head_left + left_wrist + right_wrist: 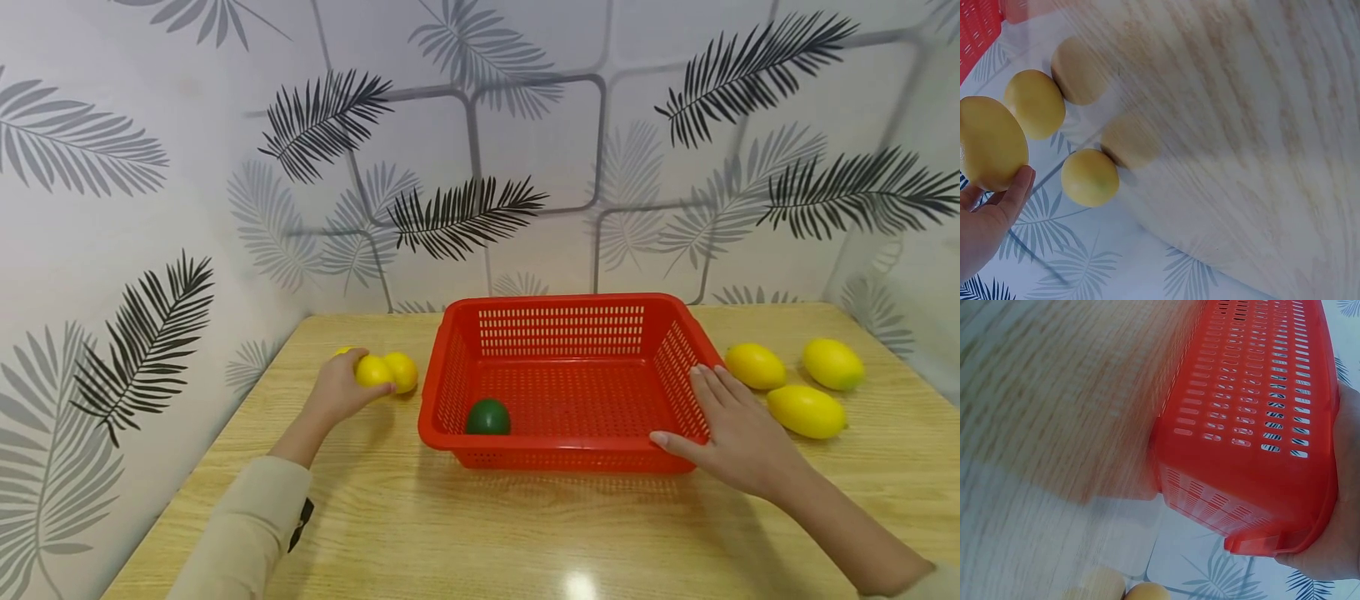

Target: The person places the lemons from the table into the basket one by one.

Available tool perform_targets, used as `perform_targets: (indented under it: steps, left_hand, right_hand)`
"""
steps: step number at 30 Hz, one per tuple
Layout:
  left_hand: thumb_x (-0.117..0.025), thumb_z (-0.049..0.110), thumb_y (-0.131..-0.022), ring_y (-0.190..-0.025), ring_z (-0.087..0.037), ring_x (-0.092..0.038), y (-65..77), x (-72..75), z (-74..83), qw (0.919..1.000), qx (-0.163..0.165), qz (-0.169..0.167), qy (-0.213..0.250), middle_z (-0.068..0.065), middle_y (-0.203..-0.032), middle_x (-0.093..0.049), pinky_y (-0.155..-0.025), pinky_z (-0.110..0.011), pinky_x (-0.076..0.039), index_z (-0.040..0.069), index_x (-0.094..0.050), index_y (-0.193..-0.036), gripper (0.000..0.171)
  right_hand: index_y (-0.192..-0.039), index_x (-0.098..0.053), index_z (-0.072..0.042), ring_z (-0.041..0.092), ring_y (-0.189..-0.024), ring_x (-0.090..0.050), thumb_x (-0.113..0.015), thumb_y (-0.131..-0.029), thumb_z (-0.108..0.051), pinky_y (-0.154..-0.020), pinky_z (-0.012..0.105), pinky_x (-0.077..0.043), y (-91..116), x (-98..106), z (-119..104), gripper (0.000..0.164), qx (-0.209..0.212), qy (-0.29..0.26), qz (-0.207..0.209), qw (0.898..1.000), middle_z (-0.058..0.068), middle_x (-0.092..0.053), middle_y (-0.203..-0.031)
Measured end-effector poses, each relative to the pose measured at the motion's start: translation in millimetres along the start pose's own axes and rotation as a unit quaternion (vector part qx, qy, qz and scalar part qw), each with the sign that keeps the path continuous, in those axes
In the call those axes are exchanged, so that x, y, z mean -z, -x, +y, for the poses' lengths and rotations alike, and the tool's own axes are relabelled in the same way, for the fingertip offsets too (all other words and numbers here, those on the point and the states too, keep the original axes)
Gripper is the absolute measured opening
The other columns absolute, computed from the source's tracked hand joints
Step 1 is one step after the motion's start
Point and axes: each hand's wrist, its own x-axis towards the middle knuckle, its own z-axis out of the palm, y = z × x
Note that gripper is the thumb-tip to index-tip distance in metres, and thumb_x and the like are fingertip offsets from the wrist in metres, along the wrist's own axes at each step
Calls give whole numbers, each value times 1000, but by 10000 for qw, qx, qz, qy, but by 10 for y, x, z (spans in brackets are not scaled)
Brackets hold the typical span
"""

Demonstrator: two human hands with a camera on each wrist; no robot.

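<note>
My left hand [347, 390] holds a yellow lemon [372, 372] between thumb and fingers, left of the red plastic basket [558, 443]. In the left wrist view the held lemon [991, 144] looks large and oval, gripped at its lower edge. Two more lemons lie close by, one lemon [402, 372] beside the held one and another mostly hidden behind the hand. My right hand [738, 437] rests on the basket's near right corner, fingers straight over the side rim and thumb on the front rim. Inside the basket's near left corner sits a dark green round object [488, 417].
Right of the basket lie three lemons: a near lemon [807, 411], a lemon [755, 366] close to the basket and a far lemon [833, 364]. A leaf-patterned wall [540, 250] borders the wooden table [525, 533] at the back and left.
</note>
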Motion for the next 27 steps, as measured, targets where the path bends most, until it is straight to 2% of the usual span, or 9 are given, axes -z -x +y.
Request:
perform_targets:
  steps: [11,27]
  left_hand:
    - [-69,33,-80,-112,-41,-51,-58,55,101,9999,-56,128,100,-30,-128,-50,-94,-49,-46,-11,-42,-131,72]
    - [-69,33,-80,-116,-41,-48,-175,116,272,9997,-153,125,175,-28,-132,-48,-95,-50,-45,-9,-39,-134,75]
  right_hand:
    - [-141,-21,13,50,-134,-19,-51,-83,-63,-106,64,-19,-3,0,-4,100,-60,16,-101,9999,35,-22,-145]
    - [-141,-22,12,50,-134,-20,-51,-83,-63,-106,65,-19,-11,-11,-6,100,-96,37,-119,9999,35,-23,-145]
